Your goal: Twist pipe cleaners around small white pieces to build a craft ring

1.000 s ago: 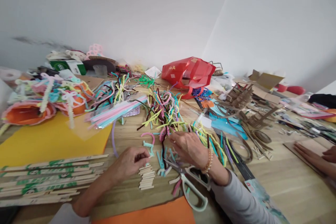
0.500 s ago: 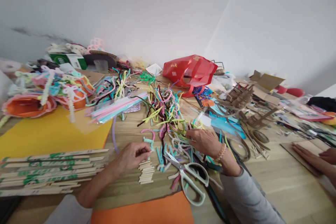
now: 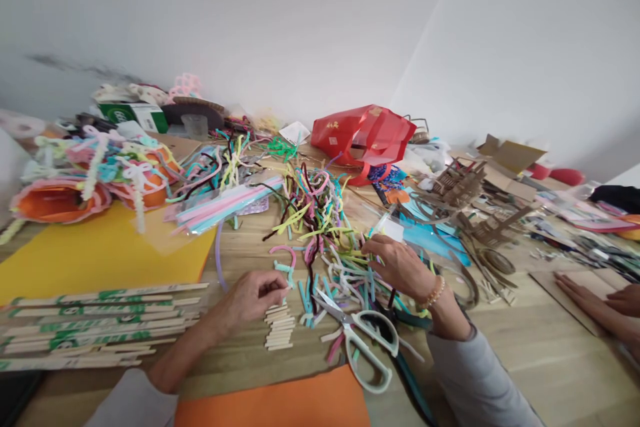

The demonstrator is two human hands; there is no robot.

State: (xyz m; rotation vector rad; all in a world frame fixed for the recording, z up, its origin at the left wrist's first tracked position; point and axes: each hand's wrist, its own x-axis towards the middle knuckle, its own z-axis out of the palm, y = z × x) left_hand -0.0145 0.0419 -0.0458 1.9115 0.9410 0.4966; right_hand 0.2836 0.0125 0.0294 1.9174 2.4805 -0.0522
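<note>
Pipe cleaners [image 3: 326, 235] lie crisscrossed just left of right hand [image 3: 401, 265], which is nearer than left hand [image 3: 256, 295]; cannot tell whether either's fingers grip.

Between the left hand [image 3: 256, 295] and the right hand [image 3: 403, 267], low passage is blocked by the splayed scissors [image 3: 347, 321] and a row of short sticks [image 3: 279, 329]. The way ahead is barred by heaped pipe cleaners [image 3: 313, 203]. Bare counter [image 3: 525, 363] is offered between the right sleeve [image 3: 475, 373] and a co-worker's hand [image 3: 583, 295]; overhead, the air is unobstructed.
</note>
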